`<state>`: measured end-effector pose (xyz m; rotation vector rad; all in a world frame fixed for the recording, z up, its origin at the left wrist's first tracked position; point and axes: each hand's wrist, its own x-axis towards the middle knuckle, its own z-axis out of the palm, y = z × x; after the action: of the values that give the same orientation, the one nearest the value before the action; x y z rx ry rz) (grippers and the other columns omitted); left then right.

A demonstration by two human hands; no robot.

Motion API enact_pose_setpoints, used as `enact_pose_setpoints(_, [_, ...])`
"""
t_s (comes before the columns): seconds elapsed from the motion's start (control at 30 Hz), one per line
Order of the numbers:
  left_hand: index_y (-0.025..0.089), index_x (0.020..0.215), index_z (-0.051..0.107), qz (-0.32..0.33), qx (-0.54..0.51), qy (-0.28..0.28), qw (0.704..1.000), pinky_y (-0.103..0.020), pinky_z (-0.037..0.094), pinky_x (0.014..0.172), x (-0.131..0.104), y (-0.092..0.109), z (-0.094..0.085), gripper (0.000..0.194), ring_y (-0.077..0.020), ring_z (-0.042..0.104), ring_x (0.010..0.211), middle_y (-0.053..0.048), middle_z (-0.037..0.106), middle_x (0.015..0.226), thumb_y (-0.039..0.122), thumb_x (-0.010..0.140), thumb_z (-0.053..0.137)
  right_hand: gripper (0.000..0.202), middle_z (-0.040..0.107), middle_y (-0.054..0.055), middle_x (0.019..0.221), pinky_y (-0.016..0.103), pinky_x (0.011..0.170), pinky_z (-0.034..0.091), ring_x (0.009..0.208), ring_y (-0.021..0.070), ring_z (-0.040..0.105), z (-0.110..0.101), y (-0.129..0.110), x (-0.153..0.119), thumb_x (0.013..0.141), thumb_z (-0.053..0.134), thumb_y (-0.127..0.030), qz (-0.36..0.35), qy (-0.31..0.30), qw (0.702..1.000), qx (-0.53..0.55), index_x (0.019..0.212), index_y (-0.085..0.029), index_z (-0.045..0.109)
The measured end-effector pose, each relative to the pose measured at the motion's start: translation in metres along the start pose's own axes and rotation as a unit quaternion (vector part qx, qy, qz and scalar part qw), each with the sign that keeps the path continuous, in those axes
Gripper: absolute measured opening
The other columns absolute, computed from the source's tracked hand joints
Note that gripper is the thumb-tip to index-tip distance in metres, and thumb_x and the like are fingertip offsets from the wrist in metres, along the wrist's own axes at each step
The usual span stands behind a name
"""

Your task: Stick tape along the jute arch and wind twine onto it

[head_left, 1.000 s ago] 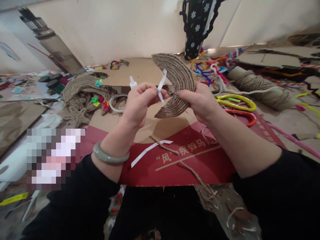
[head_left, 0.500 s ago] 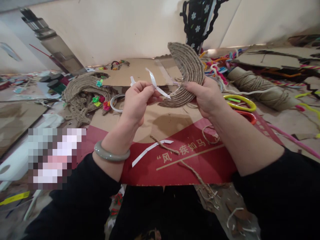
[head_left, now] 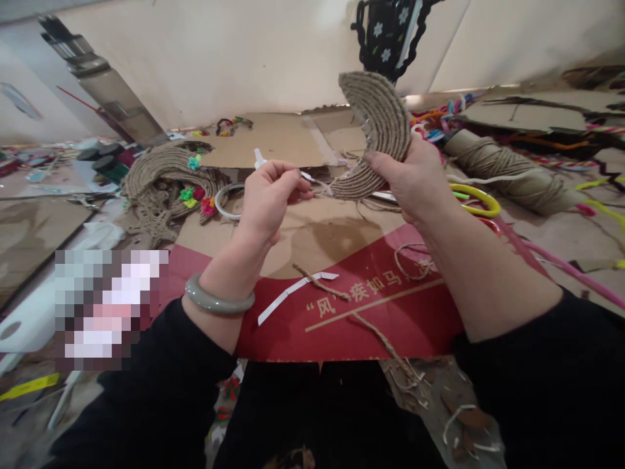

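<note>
My right hand (head_left: 417,176) grips a crescent (head_left: 383,120) covered in rows of brown twine, thumb on its face. It is held up above the cardboard, its lower tip pointing left. My left hand (head_left: 273,195) is closed in a pinch just left of that tip. A thin white strip (head_left: 308,176) runs from its fingertips toward the tip; most of it is hidden or seen edge-on. Below lies red-and-tan cardboard (head_left: 278,342), bearing another white strip (head_left: 283,303) and a piece of twine (head_left: 374,332).
A twine-covered piece (head_left: 161,163) with small coloured pompoms lies at left, near a tall bottle (head_left: 117,94). A white ring of tape (head_left: 227,200) is beside my left hand. Yellow-handled scissors (head_left: 481,200) and a twine spool (head_left: 512,172) lie at right.
My right hand has moved the crescent slightly up and to the right, away from my left hand. The white strip that stood up from my left fingers now shows only as a thin line.
</note>
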<state>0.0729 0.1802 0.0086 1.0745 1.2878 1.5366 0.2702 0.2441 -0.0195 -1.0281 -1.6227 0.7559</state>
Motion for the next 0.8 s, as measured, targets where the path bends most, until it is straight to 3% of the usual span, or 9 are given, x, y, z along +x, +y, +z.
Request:
enact_pose_setpoints(0.1, [0.018, 0.074, 0.054, 0.001, 0.004, -0.007, 1.0, -0.018, 0.051, 0.055, -0.001, 0.0, 0.001, 0.013, -0.0075, 0.062, 0.048, 0.005, 0.062, 0.056, 0.006, 0.078, 0.057, 0.026, 0.072, 0.006, 0.104, 0.037, 0.081, 0.06, 0.1, 0.0242, 0.068, 0.0, 0.0, 0.001, 0.086, 0.066, -0.048, -0.005, 0.051, 0.999, -0.004, 0.099, -0.025, 0.061])
enact_pose_setpoints(0.17, [0.019, 0.077, 0.055, 0.002, 0.005, -0.008, 1.0, -0.019, 0.051, 0.055, -0.001, 0.0, 0.001, 0.014, -0.0076, 0.062, 0.048, 0.005, 0.062, 0.057, 0.005, 0.079, 0.057, 0.025, 0.072, 0.005, 0.105, 0.036, 0.083, 0.06, 0.1, 0.023, 0.069, 0.001, -0.006, 0.0, 0.087, 0.067, -0.047, 0.0, 0.047, 0.999, 0.007, 0.099, -0.026, 0.061])
enact_pose_setpoints(0.27, [0.02, 0.082, 0.057, 0.012, 0.008, 0.0, 1.0, -0.019, 0.052, 0.057, 0.001, -0.001, -0.001, 0.011, -0.0078, 0.065, 0.053, 0.005, 0.065, 0.062, 0.009, 0.08, 0.06, 0.024, 0.073, 0.004, 0.101, 0.034, 0.076, 0.061, 0.096, 0.0221, 0.069, 0.002, -0.019, -0.003, 0.085, 0.069, -0.045, 0.017, 0.013, 0.999, 0.03, 0.098, -0.026, 0.061])
enact_pose_setpoints(0.47, [0.024, 0.093, 0.059, 0.051, -0.009, 0.019, 0.998, -0.021, 0.052, 0.059, 0.005, -0.003, -0.006, 0.015, -0.0123, 0.071, 0.068, 0.001, 0.073, 0.082, 0.031, 0.085, 0.069, 0.017, 0.07, 0.001, 0.081, 0.031, 0.067, 0.058, 0.079, 0.0188, 0.068, 0.002, -0.034, -0.009, 0.084, 0.072, -0.04, 0.062, -0.071, 0.993, 0.07, 0.087, -0.025, 0.064])
enact_pose_setpoints(0.67, [0.019, 0.083, 0.062, 0.024, -0.059, -0.021, 0.998, -0.022, 0.049, 0.055, 0.006, -0.003, -0.008, 0.032, -0.0112, 0.067, 0.057, 0.0, 0.068, 0.069, 0.05, 0.09, 0.062, 0.02, 0.065, -0.001, 0.069, 0.028, 0.059, 0.054, 0.068, 0.016, 0.064, -0.003, -0.038, -0.014, 0.084, 0.073, -0.042, 0.096, -0.135, 0.979, 0.115, 0.08, -0.023, 0.068])
enact_pose_setpoints(0.8, [0.018, 0.079, 0.065, 0.016, -0.053, -0.039, 0.998, -0.023, 0.052, 0.057, 0.004, 0.0, -0.01, 0.025, -0.0106, 0.065, 0.061, 0.001, 0.067, 0.071, 0.041, 0.089, 0.065, 0.013, 0.066, -0.001, 0.068, 0.028, 0.06, 0.054, 0.069, 0.0158, 0.063, -0.006, -0.039, -0.012, 0.078, 0.079, -0.032, 0.094, -0.146, 0.98, 0.093, 0.079, -0.022, 0.071])
